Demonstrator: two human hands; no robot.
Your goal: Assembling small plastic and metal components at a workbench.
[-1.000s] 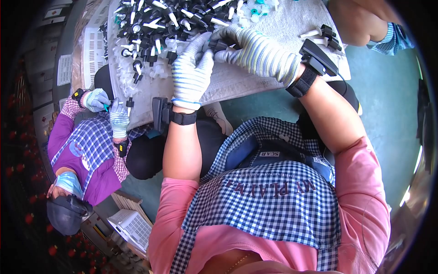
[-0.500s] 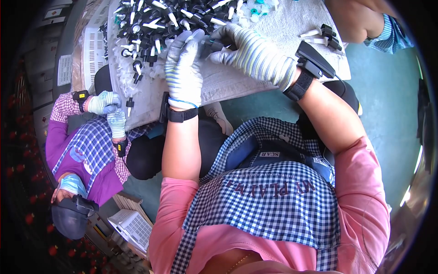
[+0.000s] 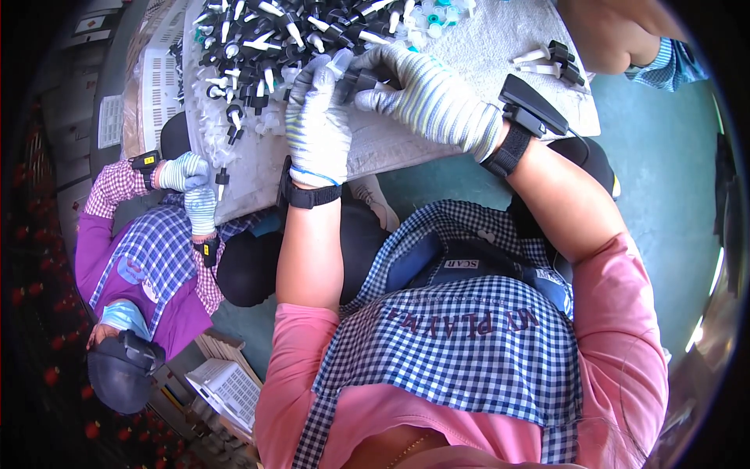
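Both my hands wear striped knit gloves and meet over the near part of the white table [image 3: 406, 144]. My left hand [image 3: 319, 125] is closed, with a small translucent plastic cap [image 3: 340, 61] pinched at its fingertips. Between the thumb and fingers of my right hand [image 3: 433, 98] is a black cylindrical cap [image 3: 362, 79], its end close to the translucent one. Whether the two parts touch is hard to make out. Just beyond my fingers lies a heap of black caps with white nozzles [image 3: 266, 39].
Translucent caps [image 3: 211, 129] lie at the heap's left side, and clear and green ones [image 3: 437, 17] at the far side. Several black-and-white nozzle caps [image 3: 558, 62] sit apart at the right. A gloved co-worker [image 3: 148, 258] sits at the left; another person's arm [image 3: 617, 35] shows at far right.
The translucent cap now shows more clearly between my left fingertips. My right hand has shifted slightly left, and the black cap is more exposed. The co-worker's hands have moved a little.
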